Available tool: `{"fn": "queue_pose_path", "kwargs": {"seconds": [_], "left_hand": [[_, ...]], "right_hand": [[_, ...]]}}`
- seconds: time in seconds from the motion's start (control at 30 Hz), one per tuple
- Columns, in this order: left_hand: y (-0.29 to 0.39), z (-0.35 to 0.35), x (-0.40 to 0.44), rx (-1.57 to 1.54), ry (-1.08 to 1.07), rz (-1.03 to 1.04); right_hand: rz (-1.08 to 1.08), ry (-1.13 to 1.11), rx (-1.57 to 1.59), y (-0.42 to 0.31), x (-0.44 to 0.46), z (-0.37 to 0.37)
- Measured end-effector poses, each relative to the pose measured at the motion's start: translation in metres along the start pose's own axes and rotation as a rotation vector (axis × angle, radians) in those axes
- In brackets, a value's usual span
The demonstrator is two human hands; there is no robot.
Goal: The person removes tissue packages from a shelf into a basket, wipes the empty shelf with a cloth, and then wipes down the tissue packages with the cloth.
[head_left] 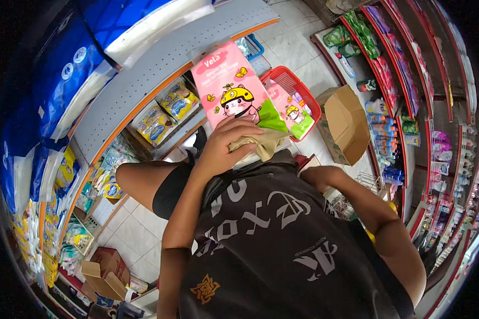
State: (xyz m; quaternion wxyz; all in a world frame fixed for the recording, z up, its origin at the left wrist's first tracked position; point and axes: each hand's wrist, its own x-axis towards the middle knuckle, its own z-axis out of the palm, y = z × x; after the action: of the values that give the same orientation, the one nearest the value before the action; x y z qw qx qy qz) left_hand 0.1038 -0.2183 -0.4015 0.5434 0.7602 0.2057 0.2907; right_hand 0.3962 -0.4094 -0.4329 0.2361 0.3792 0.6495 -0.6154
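Observation:
My left hand [234,141] is closed on a crumpled beige cloth [263,144], against the lower end of a pink tissue pack [226,80]. The pack is marked "Vela" and carries a cartoon cat in a yellow helmet. It stands out in front of my body, beside the shelf edge. A similar pink-and-green pack [290,109] lies in a red plastic basket [310,98] just beyond. My right hand [322,175] is low by my right side, close to my shirt. Its fingers are mostly hidden, and I cannot see anything in it.
A grey perforated shelf [159,58] with an orange edge runs along my left, with yellow packs [154,125] below and large blue packs [64,69] above. An open cardboard box [346,125] stands on the tiled floor at right, before stocked red-edged shelves [402,69]. Another carton [109,268] sits behind left.

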Motion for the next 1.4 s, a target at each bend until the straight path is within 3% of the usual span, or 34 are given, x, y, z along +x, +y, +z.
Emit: {"fn": "queue_pose_path", "kwargs": {"seconds": [0.03,0.1,0.13,0.3,0.83,0.9,1.0,1.03,1.1,1.17,1.2,1.23,1.3,1.4], "left_hand": [[-0.001,-0.002,0.001,-0.016,-0.014,-0.006],[-0.002,-0.005,0.004,0.000,0.000,0.022],[-0.003,-0.007,0.005,-0.019,-0.013,0.053],[-0.009,-0.013,0.007,-0.037,-0.015,0.108],[-0.016,-0.010,0.004,-0.022,-0.030,0.141],[-0.017,-0.003,0.004,-0.043,0.001,0.129],[-0.009,-0.001,0.006,0.051,-0.017,0.143],[-0.008,0.001,0.008,0.047,-0.008,0.133],[-0.005,0.010,0.009,-0.219,0.066,-0.005],[0.003,0.010,0.016,-0.381,-0.028,-0.159],[0.003,0.014,0.018,-0.389,0.005,-0.126],[0.003,0.017,0.019,-0.396,0.032,-0.092],[-0.001,0.021,0.019,-0.415,0.049,-0.098],[0.000,0.025,0.015,-0.359,0.152,-0.199]], "right_hand": [[0.002,-0.003,-0.007,0.000,-0.007,0.023],[0.317,0.580,0.139,-0.005,-0.019,0.057],[0.380,0.647,0.168,-0.008,-0.019,0.065],[0.372,0.432,0.152,-0.015,-0.005,0.060],[0.220,0.048,0.122,0.006,-0.013,-0.006],[0.165,-0.081,0.139,0.021,-0.013,-0.012],[-0.147,-0.241,0.207,0.073,-0.017,-0.036],[-0.216,-0.169,0.230,0.088,-0.022,-0.054],[-0.015,0.345,0.157,0.076,-0.042,-0.129],[0.083,1.117,0.277,-0.042,-0.060,-0.182],[-0.095,1.232,0.377,-0.072,-0.061,-0.187],[-0.329,1.159,0.363,-0.071,-0.057,-0.189],[-0.586,0.878,0.438,-0.103,-0.032,-0.181],[-0.530,0.825,-0.124,-0.123,0.005,-0.159]]}}
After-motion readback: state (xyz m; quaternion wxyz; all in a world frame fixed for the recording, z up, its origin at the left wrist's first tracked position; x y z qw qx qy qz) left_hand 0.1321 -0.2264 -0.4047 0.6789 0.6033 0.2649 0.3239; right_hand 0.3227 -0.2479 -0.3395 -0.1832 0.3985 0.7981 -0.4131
